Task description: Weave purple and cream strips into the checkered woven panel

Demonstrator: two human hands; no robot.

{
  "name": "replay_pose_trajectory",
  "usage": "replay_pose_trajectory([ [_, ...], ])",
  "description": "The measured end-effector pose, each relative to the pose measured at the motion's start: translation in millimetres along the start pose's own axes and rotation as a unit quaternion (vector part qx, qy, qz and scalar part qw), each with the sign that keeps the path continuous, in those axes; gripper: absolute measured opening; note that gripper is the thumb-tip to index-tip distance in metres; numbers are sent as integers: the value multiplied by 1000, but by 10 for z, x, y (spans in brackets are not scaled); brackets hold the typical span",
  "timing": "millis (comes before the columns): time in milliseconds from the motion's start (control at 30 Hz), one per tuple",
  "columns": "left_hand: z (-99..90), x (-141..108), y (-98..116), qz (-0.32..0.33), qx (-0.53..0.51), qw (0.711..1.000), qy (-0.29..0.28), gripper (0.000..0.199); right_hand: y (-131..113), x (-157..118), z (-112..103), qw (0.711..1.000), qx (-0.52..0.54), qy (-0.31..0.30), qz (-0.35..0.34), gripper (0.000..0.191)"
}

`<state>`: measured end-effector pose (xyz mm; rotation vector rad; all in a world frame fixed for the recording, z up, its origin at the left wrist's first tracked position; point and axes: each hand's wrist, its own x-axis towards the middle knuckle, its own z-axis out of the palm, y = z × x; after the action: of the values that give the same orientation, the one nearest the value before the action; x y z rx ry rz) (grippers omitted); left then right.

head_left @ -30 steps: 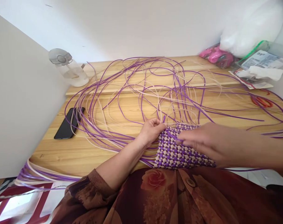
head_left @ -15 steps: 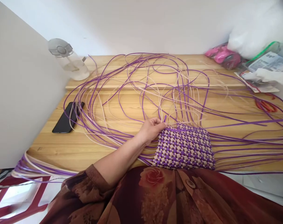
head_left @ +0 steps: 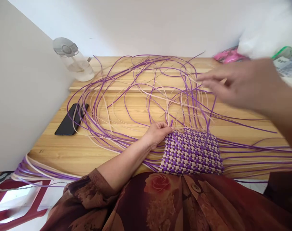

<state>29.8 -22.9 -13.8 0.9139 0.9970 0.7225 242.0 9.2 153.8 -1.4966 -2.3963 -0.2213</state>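
Beyond the wooden table (head_left: 71,147), a plain pale wall (head_left: 146,25) rises at its far edge (faintly shadowed in places). Another pale wall (head_left: 23,83) runs along the table's left. Below the table's near left corner, red framework (head_left: 37,202) shows against brightly lit white.

We look forward and steeply down from the wearer's head, close above the surface (head_left: 126,109), through one camera.

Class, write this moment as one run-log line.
left hand: pinches weave corner | right hand: raised, grip unclear | weave: purple and beige | phone: under strands | bottle: far left
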Motion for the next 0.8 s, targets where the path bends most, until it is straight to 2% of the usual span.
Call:
replay_pose_trajectory([
  [33,-5,1,-3,-3,-5,1000,-2,32,-196,-192,104,997,-4,0,-73,38],
  [100,-15,2,-7,-10,-14,1000,-12,33,-557,-573,304,971,40,-19,-234,31],
  [167,-23,-1,-4,-10,-15,1000,-21,33,-783,-858,475,962,39,-53,-263,31],
  [233,-23,-7,4,-6,-9,1000,-18,33,-836,-1002,605,967,6,-72,-246,26],
  [333,-12,-11,13,1,-12,1000,-13,34,-697,-1015,713,972,-45,-57,-225,27],
  [400,-3,-9,14,3,-18,1000,-13,34,-578,-960,720,972,-66,-38,-221,29],
  [467,1,-4,12,6,-18,1000,-11,35,-505,-890,677,976,-78,-47,-199,27],
  [533,-2,-3,13,5,-15,1000,-8,35,-484,-810,601,981,-48,-104,-156,24],
  [567,-5,-4,15,3,-13,1000,-8,35,-483,-762,559,977,-4,-160,-144,23],
  [633,-11,-8,20,-1,-16,1000,-11,35,-480,-639,491,940,119,-287,-143,24],
  [667,-12,-10,23,-4,-20,1000,-13,35,-468,-564,476,916,173,-329,-148,25],
  [700,-13,-12,25,-6,-25,1000,-14,35,-446,-483,479,906,202,-342,-147,25],
  [733,-12,-13,28,-7,-30,999,-14,35,-416,-400,502,914,202,-325,-138,26],
  [800,-8,-12,29,-6,-39,999,-14,36,-340,-249,597,948,151,-259,-109,27],
])
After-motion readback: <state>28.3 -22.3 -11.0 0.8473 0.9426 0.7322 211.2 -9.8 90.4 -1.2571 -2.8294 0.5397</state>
